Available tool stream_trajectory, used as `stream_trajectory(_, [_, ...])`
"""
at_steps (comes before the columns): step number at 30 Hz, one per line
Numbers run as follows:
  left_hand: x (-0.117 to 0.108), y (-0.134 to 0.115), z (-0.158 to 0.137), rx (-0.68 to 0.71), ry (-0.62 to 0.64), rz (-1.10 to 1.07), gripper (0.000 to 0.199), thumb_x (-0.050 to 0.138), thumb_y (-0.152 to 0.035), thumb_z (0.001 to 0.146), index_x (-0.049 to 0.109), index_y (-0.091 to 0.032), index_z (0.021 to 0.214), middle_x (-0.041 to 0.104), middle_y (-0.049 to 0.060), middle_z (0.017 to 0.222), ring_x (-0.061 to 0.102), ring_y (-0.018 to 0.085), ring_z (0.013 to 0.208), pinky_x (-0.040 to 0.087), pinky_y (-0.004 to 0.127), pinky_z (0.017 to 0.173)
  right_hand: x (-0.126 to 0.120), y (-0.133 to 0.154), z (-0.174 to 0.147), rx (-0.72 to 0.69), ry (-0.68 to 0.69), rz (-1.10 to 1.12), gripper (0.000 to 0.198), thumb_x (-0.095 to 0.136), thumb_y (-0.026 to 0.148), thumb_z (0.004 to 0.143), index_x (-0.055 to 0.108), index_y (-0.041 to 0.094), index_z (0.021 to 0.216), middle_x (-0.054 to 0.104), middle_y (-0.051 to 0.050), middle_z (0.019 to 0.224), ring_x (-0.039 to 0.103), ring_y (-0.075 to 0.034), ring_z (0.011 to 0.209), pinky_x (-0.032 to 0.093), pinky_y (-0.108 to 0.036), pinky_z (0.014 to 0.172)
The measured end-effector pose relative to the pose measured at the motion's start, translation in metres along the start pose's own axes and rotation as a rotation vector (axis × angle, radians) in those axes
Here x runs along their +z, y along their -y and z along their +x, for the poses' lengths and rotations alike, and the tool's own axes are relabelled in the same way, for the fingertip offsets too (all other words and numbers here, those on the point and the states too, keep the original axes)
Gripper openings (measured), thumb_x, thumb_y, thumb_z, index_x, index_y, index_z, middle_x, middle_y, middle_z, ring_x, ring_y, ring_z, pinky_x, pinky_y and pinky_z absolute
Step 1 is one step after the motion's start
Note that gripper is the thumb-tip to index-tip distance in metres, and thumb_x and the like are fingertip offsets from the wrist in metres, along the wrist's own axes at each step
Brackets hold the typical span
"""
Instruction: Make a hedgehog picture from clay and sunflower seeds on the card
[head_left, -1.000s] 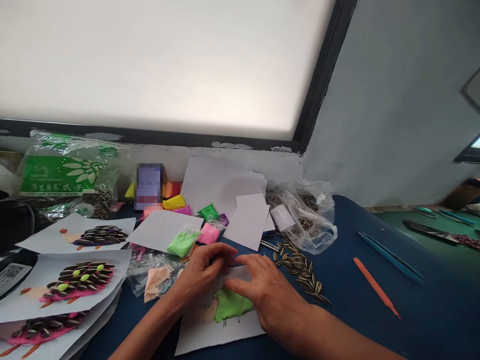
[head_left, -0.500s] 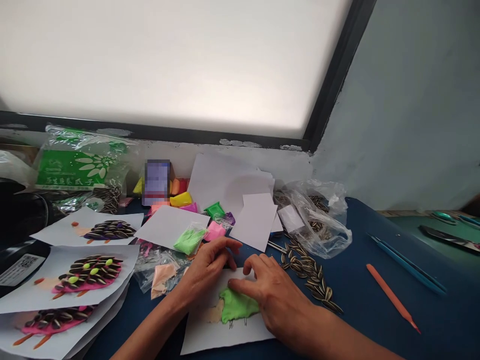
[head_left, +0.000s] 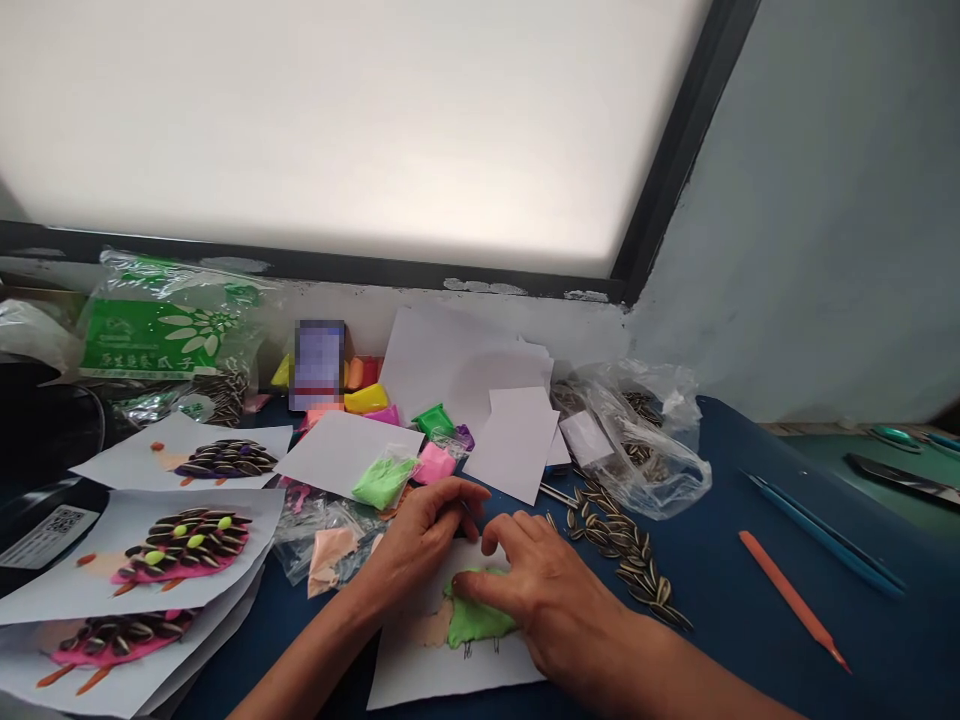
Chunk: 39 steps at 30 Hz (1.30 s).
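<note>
A sheet of white paper [head_left: 420,680] lies in front of me with a flat patch of light green modelling clay [head_left: 474,624] on it. Peach clay [head_left: 429,628] is spread at the patch's left end, and small pencilled legs show below the green. My right hand [head_left: 551,580] presses its thumb on the upper part of the green clay, its other fingers bent and apart from the thumb. Resting near the sheet's top edge, my left hand [head_left: 433,525] has loosely bent fingers and shows nothing held.
Finished seed hedgehog pictures [head_left: 187,545] lie left. Sunflower seeds [head_left: 615,535] and a plastic seed bag [head_left: 645,450] are right of the sheet. An orange clay tool [head_left: 791,595] and blue tweezers [head_left: 825,535] lie farther right. Clay packets [head_left: 384,482] and blank cards [head_left: 514,445] stand behind.
The whole view has shifted slightly, so things appear a little farther right. My right thumb still presses the green clay, and my left hand keeps its place by the sheet's top edge.
</note>
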<state>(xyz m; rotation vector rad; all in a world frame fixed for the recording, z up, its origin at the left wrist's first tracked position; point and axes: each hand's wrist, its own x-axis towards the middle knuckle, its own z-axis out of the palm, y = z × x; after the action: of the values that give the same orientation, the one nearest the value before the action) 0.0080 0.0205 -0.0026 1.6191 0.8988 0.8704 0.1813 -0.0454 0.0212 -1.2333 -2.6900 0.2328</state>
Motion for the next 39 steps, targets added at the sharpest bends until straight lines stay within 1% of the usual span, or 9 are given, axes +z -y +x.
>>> stream_trajectory(4, [0.000,-0.001,0.000,-0.004,-0.011,-0.009,0.029,0.045,-0.026,0.083,0.065,-0.014,0.099,0.066,0.003,0.073,0.065,0.017,0.070,0.051,0.031,0.071,-0.002,0.001,-0.001,0.016,0.009,0.053,0.046,0.049,-0.002,0.075,0.063,0.027,0.108,0.048,-0.007,0.111,0.044,-0.021,0.096,0.038,-0.035,0.083])
stream_trajectory(7, [0.000,-0.002,0.001,-0.004,-0.013,-0.006,0.030,0.045,-0.024,0.080,0.066,-0.013,0.099,0.066,0.003,0.074,0.064,0.018,0.072,0.051,0.031,0.071,-0.002,0.003,-0.001,-0.008,-0.007,0.056,0.049,0.049,-0.002,0.076,0.061,0.027,0.113,0.047,-0.008,0.118,0.044,-0.021,0.100,0.038,-0.035,0.085])
stream_trajectory(13, [0.000,-0.003,0.000,-0.026,-0.038,0.024,0.029,0.045,-0.024,0.080,0.067,-0.014,0.097,0.066,0.004,0.079,0.064,0.018,0.073,0.050,0.032,0.071,0.003,0.005,0.004,-0.052,0.012,-0.018,0.037,0.054,0.007,0.080,0.062,0.027,0.110,0.049,-0.007,0.112,0.044,-0.021,0.094,0.037,-0.034,0.080])
stream_trajectory(17, [0.000,-0.003,0.000,-0.019,-0.041,0.014,0.027,0.047,-0.026,0.081,0.067,-0.015,0.096,0.066,0.003,0.077,0.064,0.018,0.074,0.051,0.031,0.071,0.006,0.001,0.004,-0.058,-0.027,-0.030,0.035,0.054,0.007,0.081,0.062,0.026,0.108,0.049,-0.008,0.114,0.045,-0.021,0.094,0.037,-0.035,0.081])
stream_trajectory(21, [0.001,-0.003,0.001,-0.009,-0.036,-0.027,0.028,0.047,-0.025,0.080,0.067,-0.015,0.096,0.065,0.002,0.075,0.063,0.017,0.071,0.051,0.029,0.069,0.007,-0.006,-0.001,-0.011,-0.090,0.006,0.042,0.052,0.001,0.079,0.061,0.025,0.112,0.048,-0.009,0.122,0.047,-0.022,0.099,0.037,-0.035,0.084])
stream_trajectory(25, [0.001,-0.004,0.000,-0.016,-0.029,-0.043,0.028,0.047,-0.026,0.079,0.067,-0.014,0.095,0.065,0.002,0.075,0.063,0.016,0.069,0.051,0.028,0.067,0.009,-0.009,-0.005,0.001,-0.109,0.029,0.044,0.053,0.000,0.077,0.062,0.025,0.111,0.048,-0.010,0.124,0.047,-0.024,0.101,0.038,-0.038,0.085])
stream_trajectory(31, [0.001,-0.003,0.000,-0.004,-0.044,-0.002,0.028,0.047,-0.027,0.080,0.068,-0.014,0.094,0.065,0.003,0.073,0.064,0.017,0.069,0.050,0.029,0.067,0.009,-0.006,-0.005,0.033,-0.078,0.067,0.044,0.052,0.000,0.078,0.064,0.026,0.112,0.048,-0.010,0.123,0.048,-0.024,0.100,0.040,-0.041,0.087])
stream_trajectory(36, [0.002,-0.003,0.001,-0.024,-0.038,-0.004,0.027,0.046,-0.027,0.079,0.067,-0.014,0.091,0.065,0.003,0.075,0.063,0.017,0.068,0.049,0.029,0.066,0.003,-0.004,-0.004,0.107,-0.082,0.160,0.053,0.049,-0.004,0.076,0.062,0.025,0.119,0.048,-0.011,0.123,0.047,-0.024,0.102,0.042,-0.041,0.088])
stream_trajectory(39, [0.002,-0.004,0.001,-0.023,-0.041,0.003,0.027,0.046,-0.026,0.078,0.067,-0.014,0.090,0.066,0.004,0.076,0.063,0.017,0.070,0.050,0.029,0.067,0.004,-0.004,-0.001,0.109,-0.062,0.161,0.054,0.051,-0.005,0.072,0.065,0.025,0.114,0.049,-0.011,0.119,0.047,-0.024,0.101,0.042,-0.042,0.088])
